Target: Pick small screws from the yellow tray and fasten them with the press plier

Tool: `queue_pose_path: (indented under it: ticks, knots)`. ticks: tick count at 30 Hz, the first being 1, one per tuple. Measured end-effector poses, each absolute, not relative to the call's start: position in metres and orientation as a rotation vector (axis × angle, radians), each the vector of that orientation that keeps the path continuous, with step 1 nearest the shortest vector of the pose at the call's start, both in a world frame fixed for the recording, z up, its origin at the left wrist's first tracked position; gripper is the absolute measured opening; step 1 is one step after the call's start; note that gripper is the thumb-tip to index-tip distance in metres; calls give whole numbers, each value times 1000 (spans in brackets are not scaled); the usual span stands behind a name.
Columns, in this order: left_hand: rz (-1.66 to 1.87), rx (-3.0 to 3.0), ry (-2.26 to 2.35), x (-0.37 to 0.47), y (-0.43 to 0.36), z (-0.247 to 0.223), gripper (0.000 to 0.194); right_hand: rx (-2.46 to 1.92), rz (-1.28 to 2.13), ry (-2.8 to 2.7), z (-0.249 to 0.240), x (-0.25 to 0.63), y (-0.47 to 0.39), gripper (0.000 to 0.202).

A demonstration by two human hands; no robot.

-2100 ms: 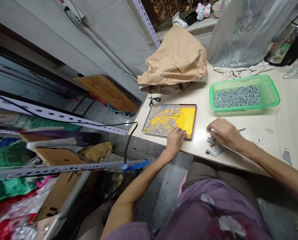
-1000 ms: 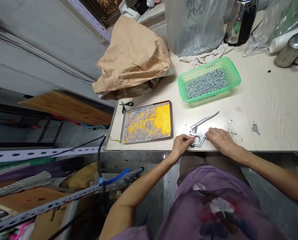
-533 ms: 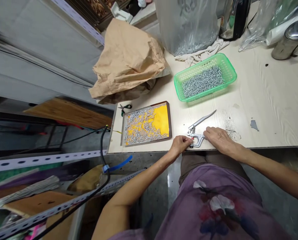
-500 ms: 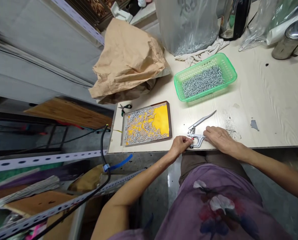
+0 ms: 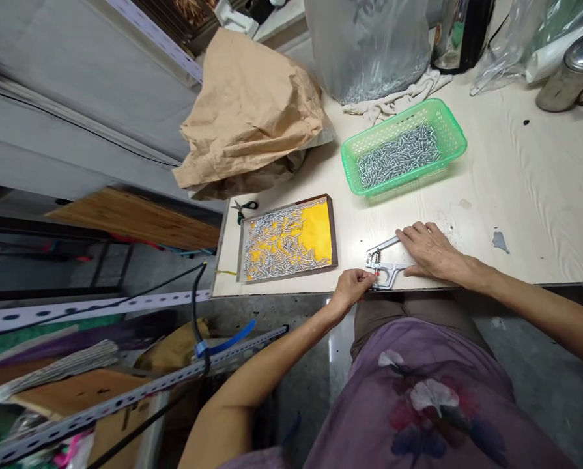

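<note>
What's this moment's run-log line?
left hand: at red part of silver metal hand press | right hand: on press handles | shallow yellow-lined tray: small silver rods, left | green plastic basket: more rods, beyond

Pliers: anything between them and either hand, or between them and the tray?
Nothing visible before either hand: right hand at the handles of the pliers, left hand at their nose. Toward the tray, the left hand partly stands in between.

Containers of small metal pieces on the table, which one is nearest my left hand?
The shallow tray with the yellow bottom, beside your left hand; the green basket and tall plastic bag sit farther back.
</note>
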State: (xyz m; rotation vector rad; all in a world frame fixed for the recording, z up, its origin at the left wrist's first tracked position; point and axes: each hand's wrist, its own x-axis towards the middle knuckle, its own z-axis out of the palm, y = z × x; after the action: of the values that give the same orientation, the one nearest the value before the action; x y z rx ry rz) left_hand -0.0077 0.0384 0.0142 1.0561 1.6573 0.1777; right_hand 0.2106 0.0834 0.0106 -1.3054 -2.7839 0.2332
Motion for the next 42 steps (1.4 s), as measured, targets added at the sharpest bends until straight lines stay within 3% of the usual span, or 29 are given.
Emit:
queue_pose_path:
  ticks: [4, 9, 15, 20, 24, 32, 39, 42]
  knots:
    - [148, 1233, 1702, -13, 33, 13, 31, -1298, 305, -2791, 12, 210, 79, 49]
    - [297, 1982, 1661, -6, 30, 17, 22, -1306, 303, -2771, 12, 209, 76, 44]
    - [236, 2445, 1213, 21, 61, 4, 61, -1289, 342, -2745, 10, 213, 73, 49]
    - [41, 2506, 1161, 29, 77, 6, 69, -1381, 294, -2726, 12, 227, 72, 68]
    - [-115, 2567, 1185, 41, 85, 12, 63, -1436, 277, -2770, 17, 229, 77, 51]
    - [-145, 2520, 1321, 59, 100, 13, 28, -1399, 321, -2764, 12, 233, 100, 14]
    - [-31, 2479, 1405, 60, 101, 7, 30, -1385, 318, -2688, 7, 236, 102, 20]
    - [116, 2540, 1455, 57, 93, -3, 40, -1334, 352, -2677, 7, 245, 107, 38]
